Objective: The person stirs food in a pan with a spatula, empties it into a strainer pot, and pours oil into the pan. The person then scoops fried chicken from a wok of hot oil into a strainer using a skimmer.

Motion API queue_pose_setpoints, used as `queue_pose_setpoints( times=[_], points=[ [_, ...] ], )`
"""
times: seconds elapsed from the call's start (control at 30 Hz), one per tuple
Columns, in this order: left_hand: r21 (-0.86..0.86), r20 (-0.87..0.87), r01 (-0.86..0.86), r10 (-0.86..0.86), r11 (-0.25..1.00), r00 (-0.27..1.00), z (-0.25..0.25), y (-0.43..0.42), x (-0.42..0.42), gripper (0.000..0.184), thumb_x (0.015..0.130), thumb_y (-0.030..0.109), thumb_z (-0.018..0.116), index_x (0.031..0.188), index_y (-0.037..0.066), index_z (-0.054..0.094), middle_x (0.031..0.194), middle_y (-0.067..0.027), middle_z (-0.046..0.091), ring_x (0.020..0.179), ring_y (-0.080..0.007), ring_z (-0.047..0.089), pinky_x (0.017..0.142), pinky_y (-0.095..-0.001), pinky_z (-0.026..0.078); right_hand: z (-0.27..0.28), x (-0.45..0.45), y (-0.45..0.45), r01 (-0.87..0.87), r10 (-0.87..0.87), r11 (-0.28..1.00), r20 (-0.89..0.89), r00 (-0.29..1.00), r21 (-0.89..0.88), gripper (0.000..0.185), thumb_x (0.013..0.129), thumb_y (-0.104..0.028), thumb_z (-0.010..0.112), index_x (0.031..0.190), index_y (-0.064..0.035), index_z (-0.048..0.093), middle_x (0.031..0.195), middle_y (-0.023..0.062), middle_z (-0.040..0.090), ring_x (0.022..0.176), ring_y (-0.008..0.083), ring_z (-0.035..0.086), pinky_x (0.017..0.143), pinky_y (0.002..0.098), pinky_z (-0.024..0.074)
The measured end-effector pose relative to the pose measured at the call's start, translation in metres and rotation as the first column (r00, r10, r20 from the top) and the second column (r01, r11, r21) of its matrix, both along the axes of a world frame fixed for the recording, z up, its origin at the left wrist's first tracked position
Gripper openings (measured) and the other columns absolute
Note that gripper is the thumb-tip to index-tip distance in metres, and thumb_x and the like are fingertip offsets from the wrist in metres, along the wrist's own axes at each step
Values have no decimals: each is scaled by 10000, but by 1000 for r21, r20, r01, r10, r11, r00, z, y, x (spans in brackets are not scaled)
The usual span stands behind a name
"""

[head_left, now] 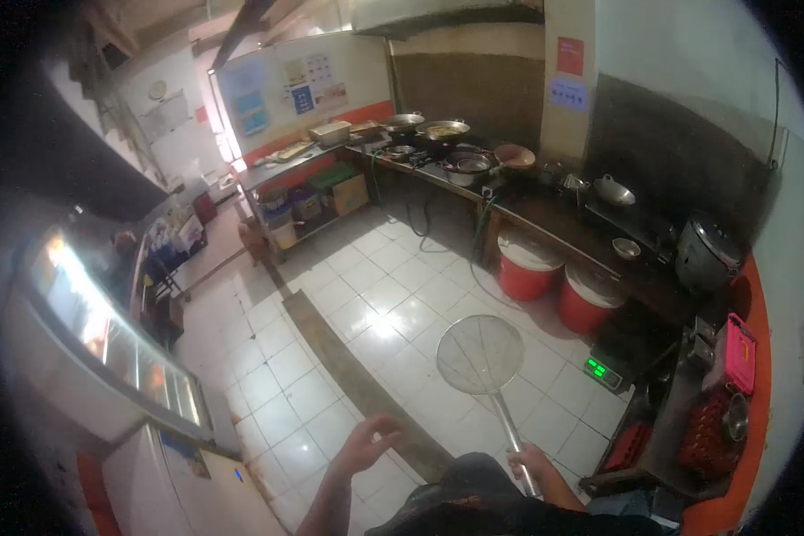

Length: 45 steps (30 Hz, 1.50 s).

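Note:
A large round wire-mesh skimmer [480, 354] with a long metal handle is held out over the tiled floor. My right hand [531, 460] is closed round the handle's lower part, and the mesh points up and away from me. Loosely curled, with a gap between thumb and fingers, my left hand [372, 443] hangs over the floor to the left. Nothing shows in it, and it is apart from the skimmer.
A long counter [545, 223] with stoves carries several pans, including a wide wok [443, 131]. Two red buckets [527, 275] stand below it. A scale [603, 372] with green digits is at the right, near a pink basket [740, 351]. A glass-front fridge [107, 330] stands left.

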<state>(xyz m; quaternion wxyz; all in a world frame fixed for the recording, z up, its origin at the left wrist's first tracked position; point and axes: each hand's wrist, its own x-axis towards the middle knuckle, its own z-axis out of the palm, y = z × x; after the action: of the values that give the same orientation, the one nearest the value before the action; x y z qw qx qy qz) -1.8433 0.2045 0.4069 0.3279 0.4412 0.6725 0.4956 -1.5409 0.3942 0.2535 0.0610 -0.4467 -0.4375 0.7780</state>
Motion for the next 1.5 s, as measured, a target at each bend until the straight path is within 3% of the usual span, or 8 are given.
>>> queue_pose_setpoints(
  times=[0.13,0.23,0.37,0.93,1.07,1.17,1.43,1.5],
  points=[
    [-102,119,224,-212,969,970,-75,118,-117,213,790,173,588,949,32,583,938,-50,585,872,-148,519,785,-273,401,-2,-61,72,32,-31,999,28,999,-16,282,721,-47,592,962,16,460,590,59,483,404,129,467,371,284,432],
    [-204,-318,120,-182,972,931,-223,167,-219,297,778,269,587,960,35,582,923,-102,601,852,-231,554,775,-320,424,-11,-112,129,12,-15,999,94,995,34,267,716,-49,599,938,15,465,586,61,487,416,136,486,370,293,433],
    [-374,-442,-482,304,793,844,-367,143,-283,295,768,250,536,947,18,574,922,-191,583,821,-337,569,702,-413,442,-17,-205,228,50,-51,999,27,998,8,251,716,-48,595,925,5,467,589,53,489,415,126,476,382,291,425],
    [-827,-137,-130,28,546,990,-408,334,-570,311,780,254,493,1003,56,580,1026,-169,569,969,-300,528,829,-399,409,13,-594,574,202,-181,976,-212,960,79,260,721,-74,577,943,-48,445,582,33,445,391,115,434,350,273,398],
    [-732,-286,-151,-99,665,953,-432,480,-703,317,782,255,483,1017,65,581,1051,-164,566,1004,-291,518,859,-396,401,61,-643,638,307,-298,952,-264,917,-7,274,730,-88,562,977,-36,455,572,30,446,381,110,422,337,237,374],
    [-416,-378,-232,65,879,923,-454,653,-837,180,778,188,490,816,50,599,657,-60,568,578,-150,515,512,-299,400,79,-662,685,372,-345,921,-203,916,113,317,735,-75,548,1033,-29,451,574,18,441,384,109,423,338,245,368],
    [-130,-101,-171,158,977,982,-301,1011,-896,246,769,211,535,922,26,590,801,-129,613,699,-164,577,643,-291,447,53,-718,913,597,-552,792,-267,790,129,237,749,-60,541,974,-17,483,566,36,464,401,119,446,330,257,356],
    [-70,-359,57,-79,996,930,-395,1042,-924,229,796,146,507,943,-18,570,814,-97,599,691,-166,552,614,-285,444,57,-733,976,653,-609,745,-264,748,134,193,742,-71,546,915,-3,493,571,46,479,405,131,460,342,270,379]
  ],
)
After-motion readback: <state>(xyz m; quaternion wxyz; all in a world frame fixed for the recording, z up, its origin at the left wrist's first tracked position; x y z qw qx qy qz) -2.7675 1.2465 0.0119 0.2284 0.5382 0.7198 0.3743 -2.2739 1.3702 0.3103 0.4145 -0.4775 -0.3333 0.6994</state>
